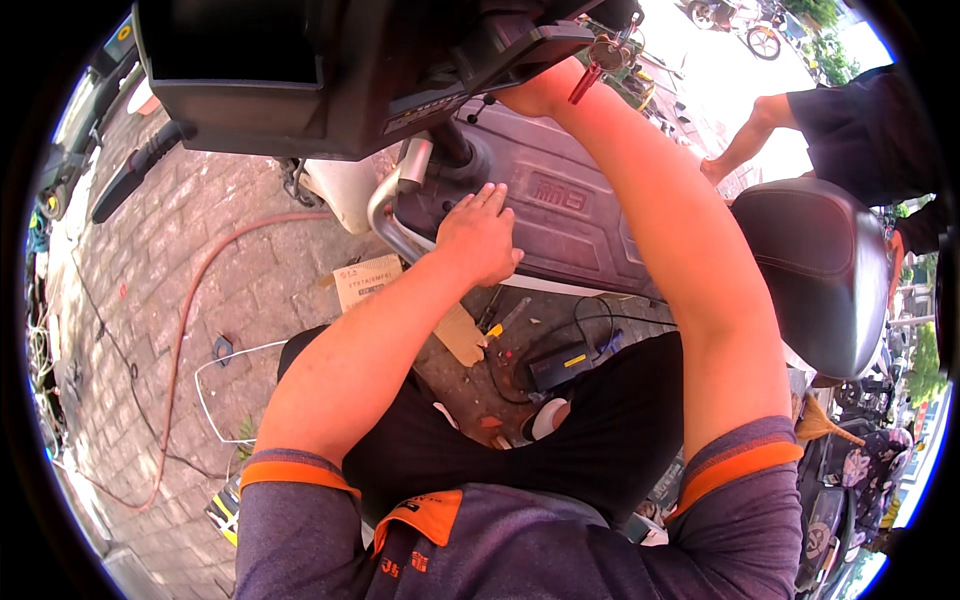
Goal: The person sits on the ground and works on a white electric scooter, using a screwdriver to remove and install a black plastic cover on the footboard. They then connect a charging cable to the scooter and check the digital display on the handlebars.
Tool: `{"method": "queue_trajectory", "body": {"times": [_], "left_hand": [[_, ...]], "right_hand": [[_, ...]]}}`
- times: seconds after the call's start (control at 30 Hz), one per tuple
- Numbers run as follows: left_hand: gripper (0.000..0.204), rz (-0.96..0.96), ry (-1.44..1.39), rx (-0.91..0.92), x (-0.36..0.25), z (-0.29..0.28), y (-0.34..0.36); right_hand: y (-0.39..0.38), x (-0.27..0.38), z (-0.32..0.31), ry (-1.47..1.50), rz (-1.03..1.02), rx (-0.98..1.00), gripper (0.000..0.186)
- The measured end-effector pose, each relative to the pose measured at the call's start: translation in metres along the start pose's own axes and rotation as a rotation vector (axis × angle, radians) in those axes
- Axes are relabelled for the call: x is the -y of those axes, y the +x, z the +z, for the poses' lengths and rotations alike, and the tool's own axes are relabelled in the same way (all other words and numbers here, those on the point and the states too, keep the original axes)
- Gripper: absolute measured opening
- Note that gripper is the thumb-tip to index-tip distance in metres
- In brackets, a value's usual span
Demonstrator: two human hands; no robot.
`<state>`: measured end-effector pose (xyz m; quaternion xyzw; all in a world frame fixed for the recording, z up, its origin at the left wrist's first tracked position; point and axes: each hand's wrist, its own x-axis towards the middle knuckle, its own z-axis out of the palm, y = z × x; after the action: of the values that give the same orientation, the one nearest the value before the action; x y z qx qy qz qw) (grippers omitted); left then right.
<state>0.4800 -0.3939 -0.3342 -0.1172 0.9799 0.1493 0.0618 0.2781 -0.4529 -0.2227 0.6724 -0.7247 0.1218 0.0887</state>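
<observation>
My left hand (480, 235) lies with its fingers stretched out on the near edge of a scooter's grey footboard (585, 200), beside the base of the steering column. It holds nothing that I can see. My right arm reaches over the footboard to the far side of the column. Only the back of my right hand (538, 92) shows; its fingers are hidden behind the dark front bodywork (270, 118). A bunch of keys (607, 52) with a red fob hangs just above that wrist. A bent silver metal tube (380, 207) sits left of my left hand.
The black seat (815, 260) is at the right, with another person's bent leg (768, 118) beyond it. Below the footboard lie torn cardboard (458, 335), a black box (560, 366) and cables. A reddish hose (198, 290) curves over the paving at the left.
</observation>
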Motion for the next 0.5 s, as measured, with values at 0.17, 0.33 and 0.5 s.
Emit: {"method": "queue_trajectory", "body": {"times": [0.17,0.33,0.5], "left_hand": [[0.068,-0.008,0.008,-0.024,0.0035,0.0057,-0.0019],[0.067,0.001,-0.013,-0.022,0.0036,0.0058,-0.0002],[0.067,-0.002,-0.015,-0.017,0.0067,0.0052,-0.0011]], "right_hand": [[0.0031,0.0062,0.0002,-0.003,-0.006,-0.006,0.028],[0.0045,0.006,-0.0045,-0.015,-0.003,-0.007,0.028],[-0.0022,0.0073,-0.0031,-0.016,0.009,-0.009,0.028]]}}
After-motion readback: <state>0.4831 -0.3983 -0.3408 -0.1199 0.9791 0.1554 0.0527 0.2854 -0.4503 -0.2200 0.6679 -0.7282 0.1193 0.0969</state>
